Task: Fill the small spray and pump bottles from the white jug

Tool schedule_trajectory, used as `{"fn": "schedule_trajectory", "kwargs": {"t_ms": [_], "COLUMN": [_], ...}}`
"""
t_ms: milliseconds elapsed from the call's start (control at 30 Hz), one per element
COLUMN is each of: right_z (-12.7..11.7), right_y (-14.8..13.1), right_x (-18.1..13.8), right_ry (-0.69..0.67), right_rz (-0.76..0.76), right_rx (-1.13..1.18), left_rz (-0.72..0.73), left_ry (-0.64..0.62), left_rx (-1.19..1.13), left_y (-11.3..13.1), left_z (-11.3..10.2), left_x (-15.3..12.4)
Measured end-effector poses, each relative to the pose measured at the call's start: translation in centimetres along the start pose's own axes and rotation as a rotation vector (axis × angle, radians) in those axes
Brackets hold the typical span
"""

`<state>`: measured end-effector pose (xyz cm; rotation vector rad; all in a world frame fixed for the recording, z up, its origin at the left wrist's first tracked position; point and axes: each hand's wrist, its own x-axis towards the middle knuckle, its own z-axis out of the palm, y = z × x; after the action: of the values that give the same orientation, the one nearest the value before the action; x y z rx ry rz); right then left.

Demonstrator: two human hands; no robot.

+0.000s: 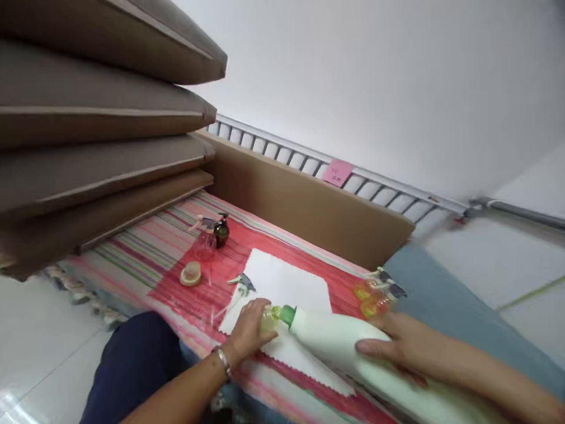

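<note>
The left hand [253,325] clasps the small bottle [269,318], probably to steady it, while the right hand [395,341] grips the large bottle [329,337], tilted so its green neck [288,315] meets the small one.

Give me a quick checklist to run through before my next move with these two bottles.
1. Left hand on small bottle: ok, fingers wrapped around it.
2. Right hand on big bottle: ok, gripping its side.
3. Green neck lined up with the small bottle's mouth: ok; whether they touch, cannot tell.
4. Loose spray head clear of both bottles: ok, lying apart from them.
5. White sheet beneath the small bottle: ok.
6. Liquid level in the small bottle: cannot tell, fingers and blur hide it.
</note>
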<state>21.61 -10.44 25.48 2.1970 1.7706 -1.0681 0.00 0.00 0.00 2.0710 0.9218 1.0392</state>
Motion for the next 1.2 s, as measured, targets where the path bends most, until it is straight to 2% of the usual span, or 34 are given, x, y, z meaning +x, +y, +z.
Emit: {"fn": "schedule_trajectory", "kwargs": {"t_ms": [300,767,1000,1200], "right_z": [0.2,0.2,0.3,2.3], "right_y": [-1.5,-1.8,-1.4,0.3], "right_x": [-0.4,-0.6,-0.5,0.2], "right_ry": [0.032,0.051,0.049,0.084], "right_rz": [0.033,0.032,0.033,-0.014], "right_rx": [-0.004,0.019,0.05,0.193], "left_rz": [0.004,0.005,-0.013,-0.038], "left_ry": [0.004,0.018,0.036,0.056], "left_rx": [-0.005,-0.034,-0.081,-0.157], "left_y": [-0.1,-0.1,-0.2,-0.8], "left_z": [-0.1,-0.1,0.0,-0.6], "left_x": [0.0,0.0,0.1,0.4]}}
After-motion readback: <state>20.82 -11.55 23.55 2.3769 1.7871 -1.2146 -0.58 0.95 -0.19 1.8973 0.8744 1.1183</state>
